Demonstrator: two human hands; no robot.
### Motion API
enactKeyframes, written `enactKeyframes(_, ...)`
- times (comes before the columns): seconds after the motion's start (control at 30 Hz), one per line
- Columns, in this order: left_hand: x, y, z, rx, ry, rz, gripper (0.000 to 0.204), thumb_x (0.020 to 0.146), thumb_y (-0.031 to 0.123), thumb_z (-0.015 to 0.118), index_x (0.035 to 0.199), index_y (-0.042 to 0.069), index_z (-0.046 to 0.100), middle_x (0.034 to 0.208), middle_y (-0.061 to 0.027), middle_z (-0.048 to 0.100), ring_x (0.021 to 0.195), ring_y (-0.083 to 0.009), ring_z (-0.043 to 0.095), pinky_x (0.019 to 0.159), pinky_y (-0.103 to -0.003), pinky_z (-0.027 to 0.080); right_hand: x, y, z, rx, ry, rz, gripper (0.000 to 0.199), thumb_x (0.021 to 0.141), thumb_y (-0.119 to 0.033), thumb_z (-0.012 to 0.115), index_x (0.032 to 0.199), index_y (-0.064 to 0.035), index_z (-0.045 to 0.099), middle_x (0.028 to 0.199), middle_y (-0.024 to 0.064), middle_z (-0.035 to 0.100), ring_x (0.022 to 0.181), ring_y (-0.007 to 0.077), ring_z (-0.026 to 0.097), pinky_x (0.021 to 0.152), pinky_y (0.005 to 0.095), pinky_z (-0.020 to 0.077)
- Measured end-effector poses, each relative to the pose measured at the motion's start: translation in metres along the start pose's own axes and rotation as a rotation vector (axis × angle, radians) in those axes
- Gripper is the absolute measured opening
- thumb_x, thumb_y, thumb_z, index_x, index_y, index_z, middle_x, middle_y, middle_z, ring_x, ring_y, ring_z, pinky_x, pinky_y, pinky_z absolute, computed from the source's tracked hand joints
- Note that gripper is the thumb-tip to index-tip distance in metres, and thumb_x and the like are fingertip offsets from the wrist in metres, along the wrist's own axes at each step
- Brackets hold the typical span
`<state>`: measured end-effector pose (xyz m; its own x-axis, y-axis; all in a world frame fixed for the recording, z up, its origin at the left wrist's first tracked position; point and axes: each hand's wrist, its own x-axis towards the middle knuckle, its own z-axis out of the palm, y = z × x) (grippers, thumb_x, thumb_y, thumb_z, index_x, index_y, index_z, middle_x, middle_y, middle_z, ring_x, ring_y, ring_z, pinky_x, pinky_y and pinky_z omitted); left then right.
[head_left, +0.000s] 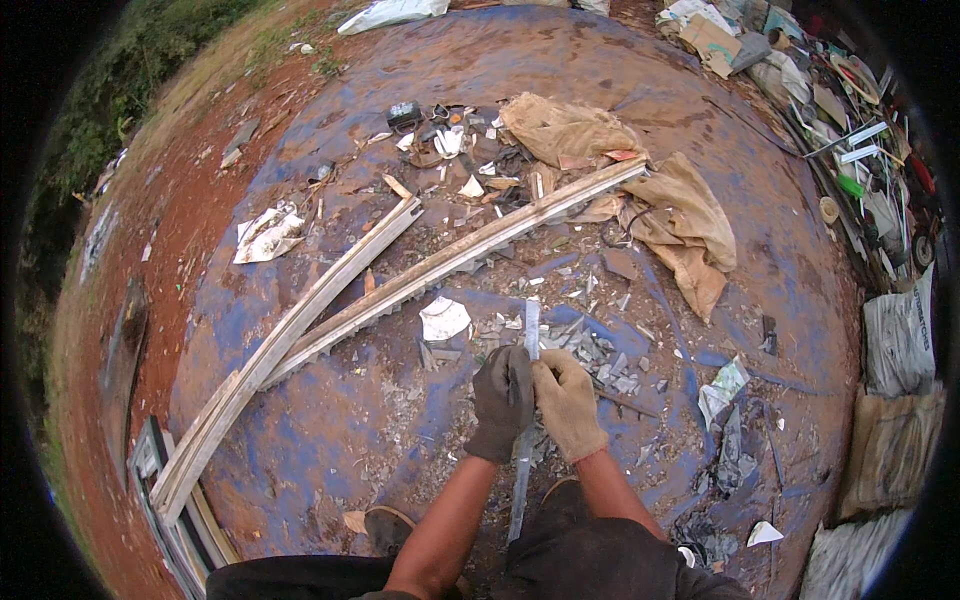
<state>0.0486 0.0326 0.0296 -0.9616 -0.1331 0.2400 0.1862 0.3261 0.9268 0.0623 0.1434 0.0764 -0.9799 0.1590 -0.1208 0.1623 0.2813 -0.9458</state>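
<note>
My left hand (pixel 500 402), in a dark grey-brown work glove, is closed round a narrow, flat grey strip (pixel 521 485). Right beside it my right hand (pixel 569 405), in a tan knit glove, pinches the same strip with thumb and bent fingers. The strip runs upright through the picture, its top end poking out above both gloves and its lower end reaching down between my legs. Its material I cannot make out. Broken grey shards (pixel 612 370) lie on the ground just beyond my hands.
Two long pale grooved bars (pixel 430 268) cross the dirty blue tarp (pixel 560 60) ahead and left. A brown sack (pixel 690 235) lies crumpled at far right of them. Mixed scrap (pixel 865 150) is heaped along the right edge. More frame lengths (pixel 185 510) lie at lower left.
</note>
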Motion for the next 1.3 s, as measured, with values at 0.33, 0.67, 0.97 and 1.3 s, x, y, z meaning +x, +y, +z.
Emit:
enactKeyframes(0.33,-0.001,0.020,0.003,-0.082,0.165,0.050,0.030,0.107,0.020,0.053,0.084,0.000,0.056,0.075,-0.0096,0.055,0.069,-0.0194,0.051,0.061,-0.039,0.042,0.003,0.035,0.007,0.438,-0.140,0.067,0.026,0.104,-0.021,0.057,0.101,0.0008,0.070,0.083,-0.0003,0.061,0.079,0.0092,0.052,0.070,0.0293,0.0452)
enactKeyframes(0.67,0.014,0.029,0.002,-0.074,0.045,0.150,0.026,0.104,0.020,0.056,0.090,-0.001,0.063,0.080,-0.0177,0.062,0.073,-0.0305,0.060,0.066,-0.043,0.046,-0.001,0.046,0.011,0.617,-0.146,-0.024,0.022,0.107,-0.019,0.053,0.110,-0.0020,0.066,0.096,-0.0024,0.061,0.089,0.0087,0.053,0.080,0.0275,0.0462)
enactKeyframes(0.97,0.010,0.009,0.010,-0.091,-0.078,0.083,0.026,0.104,0.022,0.054,0.100,-0.001,0.063,0.086,-0.0185,0.064,0.081,-0.0362,0.065,0.072,-0.046,0.050,0.006,0.076,0.030,0.660,0.057,-0.107,0.022,0.098,-0.002,0.050,0.114,0.0013,0.065,0.105,0.0229,0.067,0.099,0.0419,0.064,0.086,0.0435,0.0524)
enactKeyframes(1.3,-0.027,-0.022,0.010,-0.037,-0.005,-0.049,0.041,0.106,0.025,0.054,0.135,-0.004,0.053,0.114,-0.0213,0.062,0.108,-0.0312,0.062,0.093,-0.043,0.052,0.005,0.045,-0.001,-0.121,0.172,-0.168,0.027,0.104,-0.020,0.051,0.101,0.0028,0.066,0.086,0.0159,0.061,0.084,0.0267,0.058,0.078,0.0390,0.0472)
